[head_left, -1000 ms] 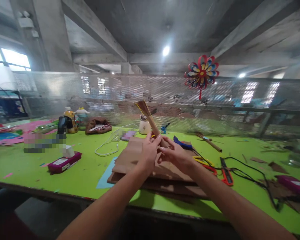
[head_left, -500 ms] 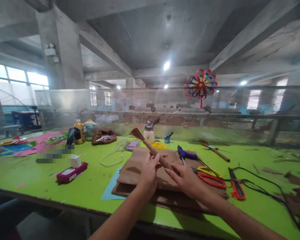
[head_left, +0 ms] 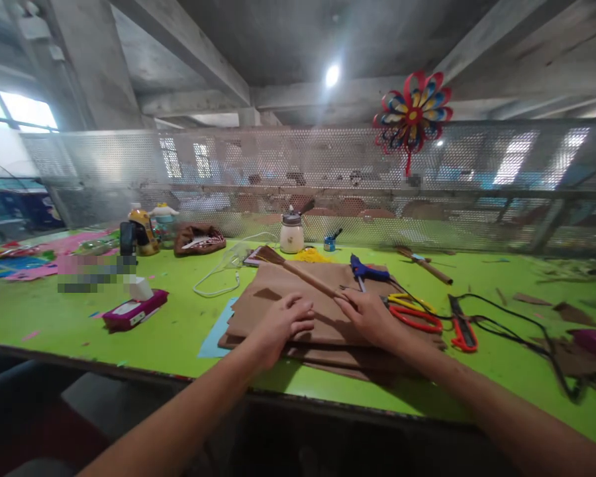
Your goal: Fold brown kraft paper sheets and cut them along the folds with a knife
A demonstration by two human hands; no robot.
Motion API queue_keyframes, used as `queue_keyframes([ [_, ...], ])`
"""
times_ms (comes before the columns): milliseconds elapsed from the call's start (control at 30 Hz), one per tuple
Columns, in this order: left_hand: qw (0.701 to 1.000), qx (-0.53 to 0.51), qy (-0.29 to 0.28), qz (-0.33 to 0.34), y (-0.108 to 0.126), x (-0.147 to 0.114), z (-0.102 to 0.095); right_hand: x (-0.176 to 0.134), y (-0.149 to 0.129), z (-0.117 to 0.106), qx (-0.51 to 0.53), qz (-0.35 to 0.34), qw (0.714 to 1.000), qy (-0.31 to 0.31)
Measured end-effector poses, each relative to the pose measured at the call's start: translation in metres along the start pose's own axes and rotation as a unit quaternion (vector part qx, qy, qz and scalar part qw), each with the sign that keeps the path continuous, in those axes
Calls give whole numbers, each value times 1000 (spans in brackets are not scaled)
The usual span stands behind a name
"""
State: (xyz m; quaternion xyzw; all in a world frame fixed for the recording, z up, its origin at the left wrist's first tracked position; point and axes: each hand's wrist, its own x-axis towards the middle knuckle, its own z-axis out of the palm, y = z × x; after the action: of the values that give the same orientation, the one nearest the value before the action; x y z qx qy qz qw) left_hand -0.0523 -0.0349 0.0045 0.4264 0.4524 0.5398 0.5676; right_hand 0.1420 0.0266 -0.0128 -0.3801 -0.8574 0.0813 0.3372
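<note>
Concrete beams (head_left: 193, 56) cross the ceiling of a large workroom, with a bright light (head_left: 332, 75) overhead and windows (head_left: 30, 109) at the far left. A perforated metal screen (head_left: 258, 156) runs along the back, a red, blue and yellow flower ornament (head_left: 412, 115) in front of it. The green tabletop (head_left: 64, 324) is strewn with scraps.

The brush (head_left: 310, 277), a slim brown handle with a flared tip, is above a brown paper stack (head_left: 328, 329) at the middle of the near edge. Its long axis slants: the tip points away and to the left, toward the white jar (head_left: 291, 236), and the plain end lies nearer, to the right. The right hand (head_left: 370, 319) grasps that end between its fingers. The left hand (head_left: 281, 324) has released fingers, loosely curled over the paper; whether they touch it, I cannot tell.

Right of the brush is a blue glue gun (head_left: 372, 272), then scissors (head_left: 412, 311) and a cutter (head_left: 461, 328). A second brush (head_left: 430, 270) lies farther back on the right, its tip also pointing away and left.
</note>
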Motion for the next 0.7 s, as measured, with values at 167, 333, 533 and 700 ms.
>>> queue_keyframes([
  [167, 958, 190, 45, 211, 51, -7, -27, 2, 21, -2, 16, 16, 1000, 17],
  [333, 862, 319, 77, 385, 85, 33, -15, -1, 26, -5, -14, -26, 999, -46],
  [533, 810, 490, -139, 290, 36, 82, 11, -9, 31, -5, -76, -8, 992, -106],
  [700, 818, 476, -203, 249, 22, 80, 6, -6, 29, -11, -68, -14, 992, -108],
])
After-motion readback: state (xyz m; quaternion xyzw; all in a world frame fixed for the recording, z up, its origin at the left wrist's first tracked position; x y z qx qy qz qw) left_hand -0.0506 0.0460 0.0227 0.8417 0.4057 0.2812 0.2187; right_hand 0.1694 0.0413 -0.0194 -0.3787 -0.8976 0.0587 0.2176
